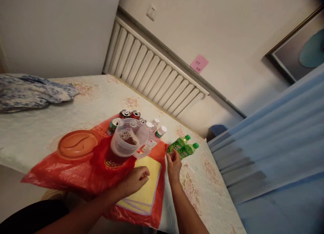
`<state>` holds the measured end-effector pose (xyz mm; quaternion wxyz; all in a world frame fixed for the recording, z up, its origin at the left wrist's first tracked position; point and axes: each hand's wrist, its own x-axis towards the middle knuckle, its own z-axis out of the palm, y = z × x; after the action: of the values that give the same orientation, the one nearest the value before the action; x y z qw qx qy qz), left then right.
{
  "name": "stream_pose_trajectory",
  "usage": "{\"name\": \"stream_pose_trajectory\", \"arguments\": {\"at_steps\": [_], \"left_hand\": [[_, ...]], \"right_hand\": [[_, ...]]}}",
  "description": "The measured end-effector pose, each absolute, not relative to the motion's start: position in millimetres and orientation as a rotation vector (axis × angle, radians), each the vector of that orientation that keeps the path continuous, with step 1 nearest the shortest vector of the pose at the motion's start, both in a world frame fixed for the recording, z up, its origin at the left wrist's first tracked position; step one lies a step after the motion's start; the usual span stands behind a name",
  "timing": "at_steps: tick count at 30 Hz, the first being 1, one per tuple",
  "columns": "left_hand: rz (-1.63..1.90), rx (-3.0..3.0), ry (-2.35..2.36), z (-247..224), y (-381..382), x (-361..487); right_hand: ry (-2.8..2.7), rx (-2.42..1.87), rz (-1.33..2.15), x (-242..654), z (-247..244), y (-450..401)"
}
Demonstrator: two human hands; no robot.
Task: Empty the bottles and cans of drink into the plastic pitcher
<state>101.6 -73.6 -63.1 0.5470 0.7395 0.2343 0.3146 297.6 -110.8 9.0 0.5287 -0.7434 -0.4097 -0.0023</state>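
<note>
My left hand (138,180) hangs over a stack of yellow cloths or sheets (149,186), its fingers curled in and nothing visible in them. Beside it, a clear plastic pitcher (121,146) with dark fizzy liquid and foam stands upright on a red plastic sheet (68,176). My right hand (174,162) is at the near side of two green drink bottles (183,146) with green caps. Its thumb and fingers are drawn together in front of the bottles. Whether they touch a bottle or pinch something small, I cannot make out.
Several drink cans (113,125) and clear bottles with white caps (160,132) stand behind the pitcher. An orange lid (78,144) lies left of it. A patterned cloth (35,92) lies on the table (96,99); a radiator (152,72) and blue curtain (265,153) border it.
</note>
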Motion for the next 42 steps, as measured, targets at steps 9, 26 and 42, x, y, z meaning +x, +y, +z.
{"name": "stream_pose_trajectory", "arguments": {"at_steps": [9, 26, 42], "left_hand": [[0.668, 1.796, 0.601, -43.7, -76.6, 94.9], [0.869, 1.650, 0.713, -46.4, -80.8, 97.0], [0.663, 1.738, 0.663, -28.6, -89.1, 79.1]], "right_hand": [[-1.366, -1.727, -0.103, 276.0, 84.4, -21.6], [-1.381, -1.816, -0.017, 268.4, 151.1, -100.0], [-1.183, -1.419, 0.481, 241.4, 133.5, -151.1]]}}
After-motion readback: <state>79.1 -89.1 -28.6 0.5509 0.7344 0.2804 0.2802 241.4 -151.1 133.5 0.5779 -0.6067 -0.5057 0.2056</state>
